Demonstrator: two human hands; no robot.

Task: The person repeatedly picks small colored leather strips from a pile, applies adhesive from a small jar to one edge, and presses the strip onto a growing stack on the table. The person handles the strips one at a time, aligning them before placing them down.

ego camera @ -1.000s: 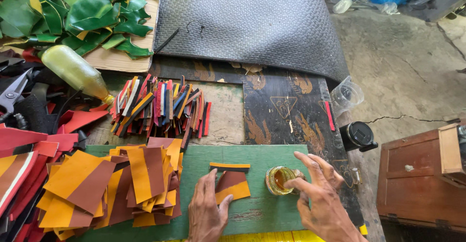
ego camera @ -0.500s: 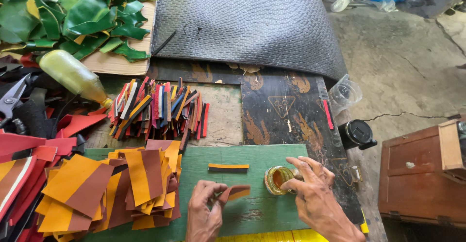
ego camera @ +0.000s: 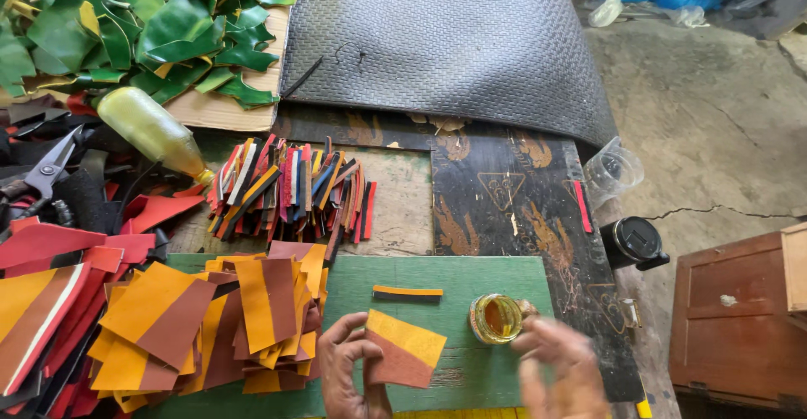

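Looking down through the head camera, I see my left hand (ego camera: 349, 373) at the bottom edge of the green board (ego camera: 504, 276), its fingers (ego camera: 357, 353) curled onto the left edge of a flat yellow-and-brown leather patch (ego camera: 403, 350) and gripping it. The patch lies tilted on the board, yellow half uppermost, brown half toward me.

My right hand (ego camera: 559, 373) is blurred, just below and to the right of a small round glass jar of amber glue (ego camera: 497, 318) that stands on the board. I cannot tell how far its fingers are spread or whether they hold anything.

A narrow yellow-and-black leather strip (ego camera: 408, 293) lies flat on the board just beyond the patch, apart from it. Left of my left hand, a loose heap of yellow-and-brown leather pieces (ego camera: 210, 318) overlaps the board's left edge. Farther out on the worktop (ego camera: 403, 209) a fanned bundle of mixed-colour narrow strips (ego camera: 290, 188) lies beside a yellowish plastic squeeze bottle (ego camera: 151, 129) on its side. Green leather offcuts (ego camera: 134, 28) fill the far left corner, next to a dark textured rubber mat (ego camera: 445, 45).
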